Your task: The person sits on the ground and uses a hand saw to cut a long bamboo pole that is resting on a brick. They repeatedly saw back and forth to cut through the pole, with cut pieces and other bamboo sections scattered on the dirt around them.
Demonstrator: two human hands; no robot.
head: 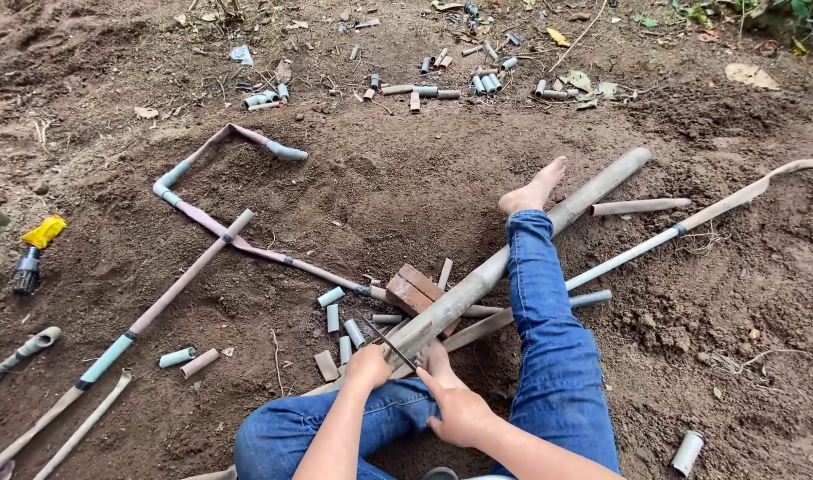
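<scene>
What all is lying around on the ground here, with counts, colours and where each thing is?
Long muddy pipe: one, grey-brown, diagonal centre, over a brick.
Thin saw blade: one, dark, across the pipe's near end.
Reddish bricks: about two, under the pipe.
Jointed pipe run: one, brown with pale blue couplers, left centre.
Short cut pipe pieces: several, pale blue and brown, beside the bricks; more scattered along the top.
Slim pipes: a few, right side.
Yellow-capped tool: one, far left.
White pipe stub: one, lower right.
Bare foot: one, resting against the pipe.
Left hand: grips the blade.
Right hand: beside the pipe end.
</scene>
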